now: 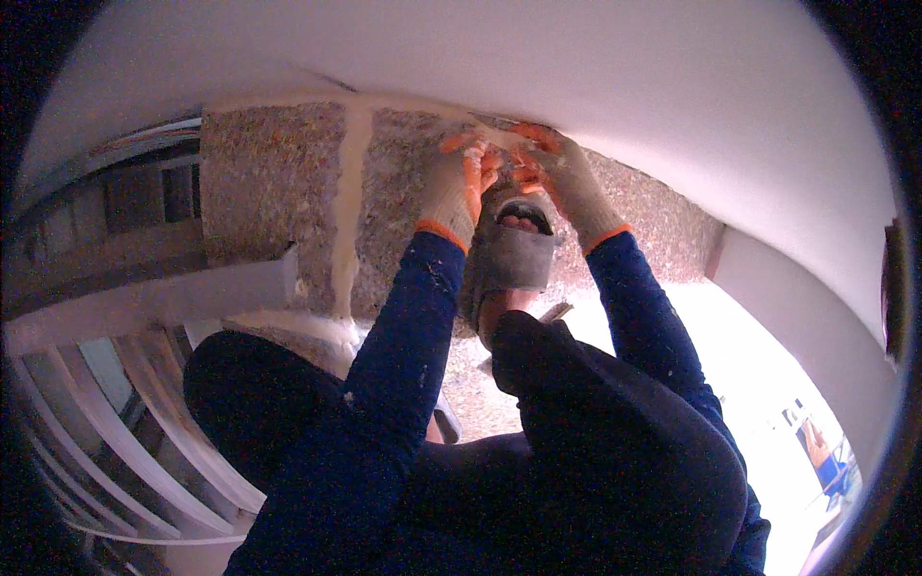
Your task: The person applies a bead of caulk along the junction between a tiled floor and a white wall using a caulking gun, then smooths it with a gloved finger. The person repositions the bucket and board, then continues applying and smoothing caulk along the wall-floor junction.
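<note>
Head view: left hand (462, 182) and right hand (567, 180) meet at the foot of the wall (634, 67)

Fingers on both curl inward, nearly tip to tip, beside the pale strip (418, 102) running where the speckled floor (274, 163) joins the wall. Whether either grasps anything I cannot tell; the bent fingers hide it. Pale smears mark the gloves (447, 209). Being so close together, the two probably share one small spot, each steadying the other.

A sandal (516, 257) sits just below them, toes toward the wall, likely planted there to brace a low crouch. The bent right leg (624, 422) comes between the arms, which seems to let both reach forward. Left of the hands, a pale band (351, 187) crosses the floor from the strip.
</note>
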Motion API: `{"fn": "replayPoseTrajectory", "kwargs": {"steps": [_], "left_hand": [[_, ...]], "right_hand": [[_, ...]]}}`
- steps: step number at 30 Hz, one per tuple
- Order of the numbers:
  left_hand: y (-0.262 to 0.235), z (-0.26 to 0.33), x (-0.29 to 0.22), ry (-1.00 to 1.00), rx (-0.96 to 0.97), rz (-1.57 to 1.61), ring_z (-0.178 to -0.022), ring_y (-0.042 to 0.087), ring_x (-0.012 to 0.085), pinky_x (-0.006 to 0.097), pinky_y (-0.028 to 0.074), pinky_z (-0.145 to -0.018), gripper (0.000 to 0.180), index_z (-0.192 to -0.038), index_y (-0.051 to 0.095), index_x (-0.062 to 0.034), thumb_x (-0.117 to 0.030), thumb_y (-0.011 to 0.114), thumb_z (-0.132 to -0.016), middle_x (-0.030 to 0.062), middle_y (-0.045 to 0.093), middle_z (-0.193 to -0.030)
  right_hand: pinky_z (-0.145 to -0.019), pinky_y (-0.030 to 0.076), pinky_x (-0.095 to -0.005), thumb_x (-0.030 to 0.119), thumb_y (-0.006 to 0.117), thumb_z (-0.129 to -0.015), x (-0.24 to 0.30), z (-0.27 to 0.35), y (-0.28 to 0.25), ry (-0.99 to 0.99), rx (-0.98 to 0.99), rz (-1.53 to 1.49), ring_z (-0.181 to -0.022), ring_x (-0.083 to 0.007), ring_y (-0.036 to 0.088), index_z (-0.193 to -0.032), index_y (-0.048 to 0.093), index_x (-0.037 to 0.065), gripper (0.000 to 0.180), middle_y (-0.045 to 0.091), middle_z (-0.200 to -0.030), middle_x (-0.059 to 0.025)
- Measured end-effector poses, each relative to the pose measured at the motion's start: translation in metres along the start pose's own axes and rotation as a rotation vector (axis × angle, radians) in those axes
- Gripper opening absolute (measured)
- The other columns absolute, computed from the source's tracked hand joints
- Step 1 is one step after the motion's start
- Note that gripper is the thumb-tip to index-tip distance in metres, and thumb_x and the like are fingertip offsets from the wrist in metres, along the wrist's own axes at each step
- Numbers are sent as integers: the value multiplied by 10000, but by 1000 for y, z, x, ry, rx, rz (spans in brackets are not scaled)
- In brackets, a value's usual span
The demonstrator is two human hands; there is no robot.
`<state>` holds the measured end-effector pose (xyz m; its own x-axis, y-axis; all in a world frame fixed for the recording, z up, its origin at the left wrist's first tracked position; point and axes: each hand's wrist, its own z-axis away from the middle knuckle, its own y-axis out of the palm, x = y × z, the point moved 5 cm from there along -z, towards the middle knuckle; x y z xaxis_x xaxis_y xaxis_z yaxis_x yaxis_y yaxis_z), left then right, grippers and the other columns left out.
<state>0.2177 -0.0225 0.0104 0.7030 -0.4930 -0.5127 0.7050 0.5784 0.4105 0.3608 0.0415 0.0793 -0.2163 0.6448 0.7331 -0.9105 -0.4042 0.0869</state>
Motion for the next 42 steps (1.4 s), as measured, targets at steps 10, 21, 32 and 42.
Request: {"fn": "replayPoseTrajectory", "kwargs": {"steps": [10,21,32,42], "left_hand": [[1,-2,-36,590,-263,-906,-928,665,260,387,533,-818,375,-1324,504,-68,-218,614,-997,128,663,-1097],[25,-11,-56,639,-182,-929,-968,625,277,447,496,-909,236,-1130,531,-64,-231,624,-991,116,636,-1027],[22,19,-41,816,-276,-1244,-1007,679,394,499,526,-837,338,-1087,655,-61,-373,613,-962,187,710,-1102],[54,-4,-56,593,-141,-1330,-954,683,425,504,535,-819,310,-1008,715,-51,-342,644,-927,209,723,-1018]], "right_hand": [[-651,596,-326,294,671,-985,-19,-13,11,-19,-154,-197,-812,-196,697,-1323,583,29,438,708,-1016,-102],[-692,573,-340,269,650,-995,-35,-24,-3,84,-198,-263,-850,-194,667,-1293,608,63,365,700,-1081,-109],[-626,549,-307,277,616,-1018,-57,-36,-9,51,-165,-547,-789,-176,642,-1086,631,69,220,675,-1009,-74],[-621,535,-316,301,587,-1035,-57,-27,-25,115,-229,-436,-782,-173,642,-1121,648,85,241,683,-963,-64]]}}
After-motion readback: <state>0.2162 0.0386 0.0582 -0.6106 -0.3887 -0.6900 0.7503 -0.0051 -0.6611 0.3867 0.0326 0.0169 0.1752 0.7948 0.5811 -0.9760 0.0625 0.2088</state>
